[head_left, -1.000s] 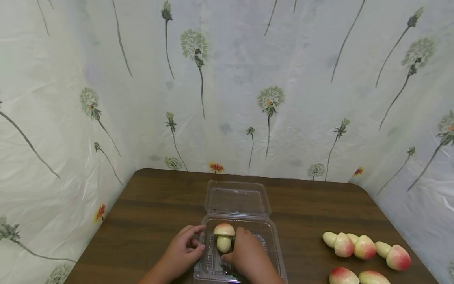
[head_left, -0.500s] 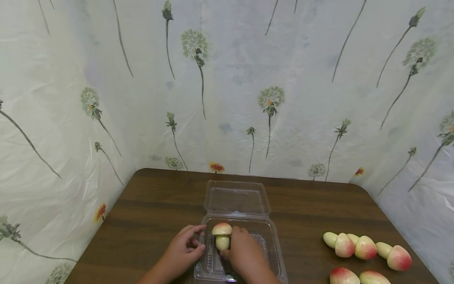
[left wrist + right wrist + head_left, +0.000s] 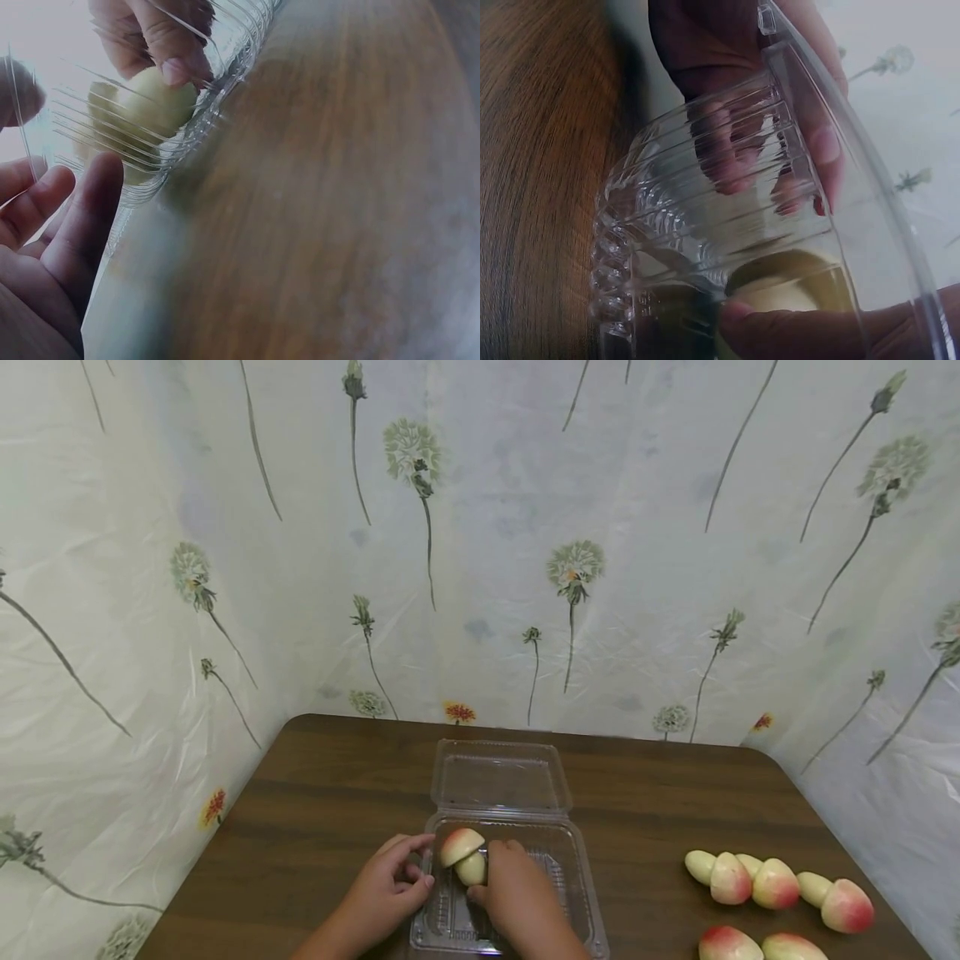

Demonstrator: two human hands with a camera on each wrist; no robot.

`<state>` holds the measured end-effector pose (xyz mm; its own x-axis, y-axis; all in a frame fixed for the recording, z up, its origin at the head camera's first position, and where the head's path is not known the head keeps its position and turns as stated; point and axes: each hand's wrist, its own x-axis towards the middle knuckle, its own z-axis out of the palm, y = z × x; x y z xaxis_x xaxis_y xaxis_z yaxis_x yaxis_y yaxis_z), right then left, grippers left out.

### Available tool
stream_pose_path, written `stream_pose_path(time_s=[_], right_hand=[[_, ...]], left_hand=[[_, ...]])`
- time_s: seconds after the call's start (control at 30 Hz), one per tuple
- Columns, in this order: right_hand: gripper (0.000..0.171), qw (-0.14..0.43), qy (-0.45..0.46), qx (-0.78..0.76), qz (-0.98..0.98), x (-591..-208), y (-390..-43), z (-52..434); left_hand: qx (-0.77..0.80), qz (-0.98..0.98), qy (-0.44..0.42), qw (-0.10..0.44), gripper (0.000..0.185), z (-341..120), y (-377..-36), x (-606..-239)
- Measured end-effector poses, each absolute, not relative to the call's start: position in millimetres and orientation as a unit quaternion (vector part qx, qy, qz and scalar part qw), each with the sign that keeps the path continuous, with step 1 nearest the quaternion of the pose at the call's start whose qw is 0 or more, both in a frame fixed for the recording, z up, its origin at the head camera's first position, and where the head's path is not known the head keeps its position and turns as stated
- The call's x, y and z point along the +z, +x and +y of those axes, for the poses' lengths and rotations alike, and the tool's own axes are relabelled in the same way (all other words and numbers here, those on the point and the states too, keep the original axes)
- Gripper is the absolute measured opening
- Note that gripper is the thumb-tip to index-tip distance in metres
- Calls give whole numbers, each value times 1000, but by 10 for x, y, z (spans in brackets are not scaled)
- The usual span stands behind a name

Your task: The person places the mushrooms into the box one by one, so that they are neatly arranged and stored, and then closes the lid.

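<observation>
A clear plastic clamshell container stands on the table with its lid folded back. Inside, near the left wall, lies a mushroom-shaped object with a pale stem and red-tinged cap, its cap tilted to the upper left. My right hand reaches into the container and pinches its stem; in the left wrist view a thumb presses on the pale part. Fingers loosely bent, my left hand touches the container's left rim from outside. The right hand hides part of the container's floor.
On the right of the brown wooden table, several more such mushrooms lie in a row. A further pair is cut off by the lower frame edge. Dandelion-printed sheeting surrounds the table.
The mushroom in the container has shifted slightly left and tipped, its cap turning toward the upper left. My right hand has moved a little left with it. The left hand has stayed put.
</observation>
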<state>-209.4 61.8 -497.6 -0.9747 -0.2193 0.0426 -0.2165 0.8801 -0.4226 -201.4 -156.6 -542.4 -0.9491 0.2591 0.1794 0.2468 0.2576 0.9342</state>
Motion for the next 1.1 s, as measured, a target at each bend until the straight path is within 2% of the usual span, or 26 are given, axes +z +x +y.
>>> stream_pose_path(time_s=[0.43,0.9,1.1], right_hand=[[54,15,-111,-221,969,-4975,-2089,615],[75,46,-113,-251,960,-4951,-2060,678],[70,45,-128,-269,953,-4878,-2036,734]], left_hand=[[588,793,161,5,49,-1565,-2010,-5428],[585,796,158,12,48,-1581,-2007,-5417],[584,796,158,5,48,-1584,-2007,-5425]])
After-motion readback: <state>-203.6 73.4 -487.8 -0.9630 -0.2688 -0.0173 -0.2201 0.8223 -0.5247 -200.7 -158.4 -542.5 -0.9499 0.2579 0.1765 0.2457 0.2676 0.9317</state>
